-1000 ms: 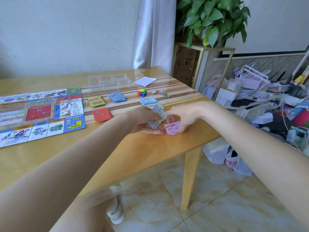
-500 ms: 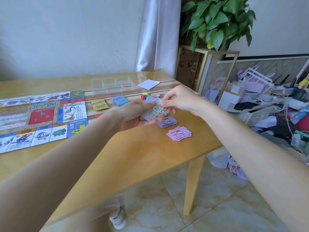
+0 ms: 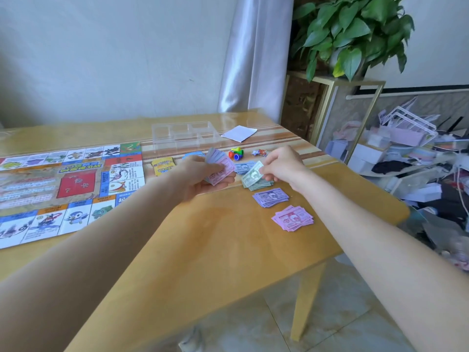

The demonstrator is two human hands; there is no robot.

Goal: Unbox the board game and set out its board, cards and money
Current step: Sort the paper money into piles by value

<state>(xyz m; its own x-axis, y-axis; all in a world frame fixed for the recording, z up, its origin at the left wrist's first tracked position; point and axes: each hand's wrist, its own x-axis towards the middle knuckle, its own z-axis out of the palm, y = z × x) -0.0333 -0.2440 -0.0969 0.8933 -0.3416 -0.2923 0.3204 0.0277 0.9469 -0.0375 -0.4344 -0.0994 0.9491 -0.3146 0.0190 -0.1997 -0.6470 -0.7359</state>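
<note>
Under both hands: wooden table [image 3: 215, 250], tiled floor below. Left hand [image 3: 200, 176] grips pink notes [image 3: 220, 168] marked "1000"; right hand [image 3: 281, 165] pinches green note [image 3: 252, 175].

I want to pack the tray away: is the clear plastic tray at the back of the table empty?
Seemingly empty: the table's stripes show through the compartments of the clear tray, nothing visible inside.

Both forearms [image 3: 106, 252] are bare from the near edge of the view to the wrists above the tabletop [image 3: 208, 250], no sleeve reaching them, and neither the left hand [image 3: 203, 177] nor the right hand [image 3: 281, 165] shows a ring, watch, bracelet or glove.
</note>
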